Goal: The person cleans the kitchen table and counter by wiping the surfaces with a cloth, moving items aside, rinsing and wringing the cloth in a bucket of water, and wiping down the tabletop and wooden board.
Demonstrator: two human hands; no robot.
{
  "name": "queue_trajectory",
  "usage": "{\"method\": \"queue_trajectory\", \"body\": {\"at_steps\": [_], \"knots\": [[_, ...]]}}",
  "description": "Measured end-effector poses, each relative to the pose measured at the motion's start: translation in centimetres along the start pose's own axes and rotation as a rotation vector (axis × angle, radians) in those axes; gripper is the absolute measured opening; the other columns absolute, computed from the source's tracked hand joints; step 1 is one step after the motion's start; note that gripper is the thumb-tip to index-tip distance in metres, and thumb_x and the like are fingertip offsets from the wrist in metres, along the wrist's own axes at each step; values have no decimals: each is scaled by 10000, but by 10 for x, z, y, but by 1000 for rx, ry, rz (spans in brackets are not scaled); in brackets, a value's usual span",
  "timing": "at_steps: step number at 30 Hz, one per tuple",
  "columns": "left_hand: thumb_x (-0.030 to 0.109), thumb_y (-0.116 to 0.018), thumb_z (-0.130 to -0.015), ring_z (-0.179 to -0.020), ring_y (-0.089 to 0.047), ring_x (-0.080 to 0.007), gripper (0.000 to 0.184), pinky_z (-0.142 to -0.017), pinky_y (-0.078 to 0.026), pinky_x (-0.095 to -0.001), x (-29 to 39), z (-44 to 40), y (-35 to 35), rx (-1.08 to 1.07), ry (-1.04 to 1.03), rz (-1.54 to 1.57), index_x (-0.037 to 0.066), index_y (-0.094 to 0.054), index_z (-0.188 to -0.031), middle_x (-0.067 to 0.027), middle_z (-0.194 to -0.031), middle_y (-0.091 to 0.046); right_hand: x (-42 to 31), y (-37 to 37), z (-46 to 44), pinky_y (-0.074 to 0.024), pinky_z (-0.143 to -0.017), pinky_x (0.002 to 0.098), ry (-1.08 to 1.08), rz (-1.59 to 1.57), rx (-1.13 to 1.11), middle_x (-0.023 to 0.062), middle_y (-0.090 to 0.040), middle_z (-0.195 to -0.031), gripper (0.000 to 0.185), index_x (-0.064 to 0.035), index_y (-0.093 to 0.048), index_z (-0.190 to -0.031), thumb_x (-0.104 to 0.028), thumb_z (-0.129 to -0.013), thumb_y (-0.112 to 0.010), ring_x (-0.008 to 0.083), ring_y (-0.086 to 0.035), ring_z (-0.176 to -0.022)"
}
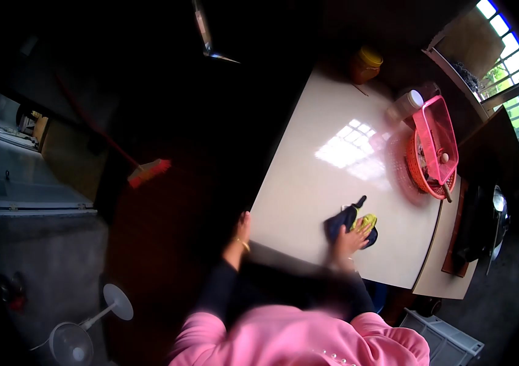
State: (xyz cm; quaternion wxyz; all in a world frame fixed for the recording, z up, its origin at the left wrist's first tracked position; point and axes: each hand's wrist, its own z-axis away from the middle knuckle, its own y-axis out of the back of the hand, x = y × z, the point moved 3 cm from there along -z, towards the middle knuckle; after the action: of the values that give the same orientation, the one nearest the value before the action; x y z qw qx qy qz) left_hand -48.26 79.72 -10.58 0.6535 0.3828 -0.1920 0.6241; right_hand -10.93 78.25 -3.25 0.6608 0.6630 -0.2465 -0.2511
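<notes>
A dark navy cloth with a bright yellow-green part lies bunched on the glossy white tabletop. My right hand rests over it, its fingers closed down on the yellow part; the hand is slightly blurred. At the table's left corner, my left hand touches the edge with its fingers stretched out and nothing visible in them. A bangle circles the left wrist.
Toward the right side stand an orange-red basket, a pink tray on it, and a white-lidded jar. A yellow-lidded jar is at the far end. A broom and a fan are at left.
</notes>
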Motion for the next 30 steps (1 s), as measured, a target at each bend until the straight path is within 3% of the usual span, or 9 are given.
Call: {"method": "queue_trajectory", "body": {"at_steps": [7,9,13,16,19,23,25,26,30], "knots": [[641,-410,-898,-1384,-271,-257,805,-1097,-272,-352,2,38,71,-274,238,200,47,-317,-1433,-135,-1490,-323,-225,33,117,-90,-1121,549,568,-181,-103,167,-163,-1539,792,-152,-410,-1395,-438,-709,-684,359,-131,-1419],[592,-453,-904,-1303,-413,-278,690,-1040,-364,-360,-109,-23,119,-264,-28,-93,69,-450,-1354,-140,-1388,-470,-226,39,131,-107,-1126,534,623,-280,-66,147,-218,-1525,777,-145,-442,-1359,-356,-668,-729,336,-161,-1416],[490,-485,-911,-1150,-545,-331,521,-950,-442,-403,-116,9,290,-103,161,-555,65,-588,-1195,-170,-1193,-607,-158,49,153,-160,-1126,518,768,-270,-129,139,-266,-1505,743,-136,-477,-1305,-272,-633,-760,323,-203,-1406],[451,-465,-928,-1179,-486,-437,576,-972,-405,-500,-268,-1,428,213,462,-615,-17,-515,-1260,-262,-1299,-501,-69,41,164,-181,-1124,516,539,-197,-102,146,-266,-1502,748,-136,-475,-1307,-223,-625,-767,330,-198,-1408],[438,-471,-937,-1137,-535,-413,558,-898,-457,-517,-271,48,488,136,737,-816,6,-495,-1288,-237,-1282,-526,21,16,163,-184,-1139,479,45,-243,-105,182,-246,-1501,755,-99,-444,-1344,-184,-657,-745,350,-197,-1402],[422,-501,-933,-978,-615,-360,495,-753,-523,-493,-243,58,485,125,688,-593,35,-532,-1240,-195,-1154,-593,20,-4,133,-166,-1151,441,-261,-233,51,225,-283,-1472,701,20,-385,-1372,-198,-769,-669,373,-203,-1390],[389,-532,-925,-669,-570,-227,393,-522,-472,-369,-232,36,470,13,644,-554,62,-579,-1139,-72,-857,-600,-4,-5,116,-204,-1129,488,-417,-108,40,213,-279,-1482,666,-26,-404,-1374,-260,-799,-645,380,-221,-1384],[389,-538,-923,-640,-551,-201,390,-503,-449,-350,-225,10,461,-85,585,-537,69,-584,-1140,-56,-817,-595,-28,14,117,-249,-1090,549,-673,-188,51,204,-280,-1487,635,-88,-420,-1380,-319,-821,-612,391,-242,-1376],[379,-584,-907,-587,-520,-134,402,-502,-435,-299,-123,-93,418,-172,240,-534,82,-586,-1179,-17,-728,-579,-44,12,93,-302,-1041,566,-735,-36,81,170,-368,-1452,626,-86,-464,-1351,-371,-811,-602,375,-305,-1352]]}}
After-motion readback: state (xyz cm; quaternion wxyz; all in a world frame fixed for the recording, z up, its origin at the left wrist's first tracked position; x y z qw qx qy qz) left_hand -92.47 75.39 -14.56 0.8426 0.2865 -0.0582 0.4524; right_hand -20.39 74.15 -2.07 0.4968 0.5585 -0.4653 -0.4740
